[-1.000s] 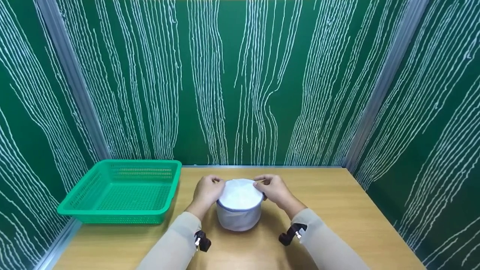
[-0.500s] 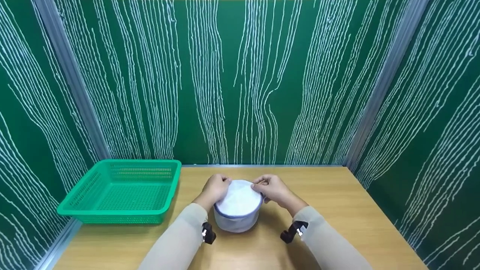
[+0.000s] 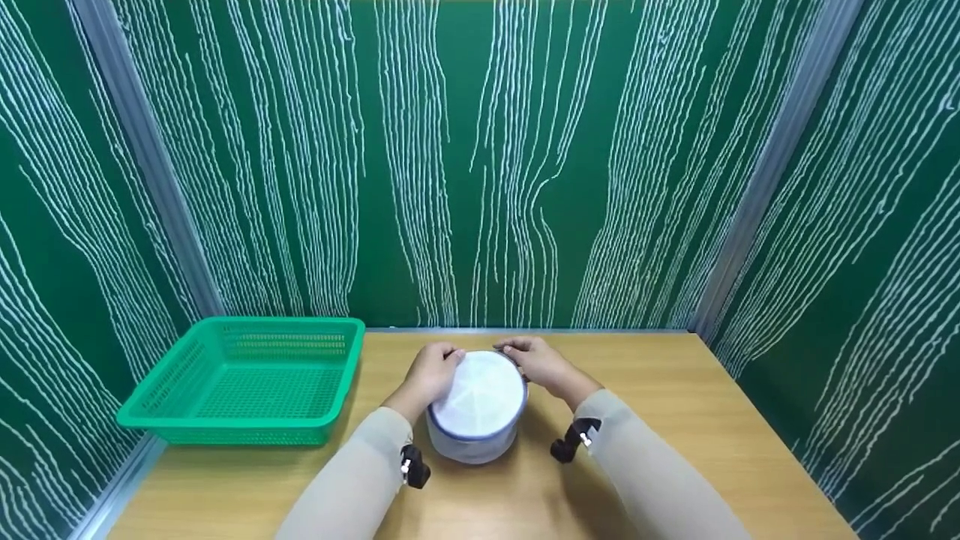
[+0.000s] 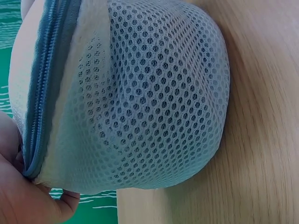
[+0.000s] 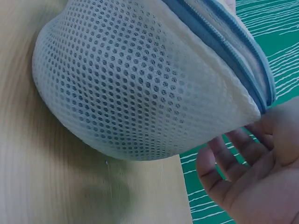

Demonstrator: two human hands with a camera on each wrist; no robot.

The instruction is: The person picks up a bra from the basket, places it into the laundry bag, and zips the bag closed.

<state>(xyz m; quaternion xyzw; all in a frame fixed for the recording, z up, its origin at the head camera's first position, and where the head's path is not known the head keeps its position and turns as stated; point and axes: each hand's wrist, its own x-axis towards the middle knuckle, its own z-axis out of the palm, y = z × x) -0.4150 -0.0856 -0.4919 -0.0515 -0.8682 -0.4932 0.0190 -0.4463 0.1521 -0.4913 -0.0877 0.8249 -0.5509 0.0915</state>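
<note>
A round mesh laundry bag [image 3: 480, 394] with a white top and a blue zipper round its rim stands on the table. Its zipper [image 4: 44, 88] runs along the edge in the left wrist view, and honeycomb mesh forms the side wall. My left hand [image 3: 429, 379] pinches the rim at the bag's far left, thumb on top. At the far right of the rim, my right hand [image 3: 547, 367] grips the edge by the zipper with thumb and index finger. Its other fingers [image 5: 217, 158] curl loosely beneath. Whether it holds a zipper pull is hidden.
A green plastic basket [image 3: 337, 420] with perforated walls stands on the left of the wooden table [image 3: 645, 420]. Green panels [image 3: 465, 165] with wavy white lines enclose the back and sides, joined by grey metal posts [image 3: 772, 165].
My left hand has shifted right along the rim. The right hand has moved back and slightly left round the edge. The bag's top now tilts more toward me.
</note>
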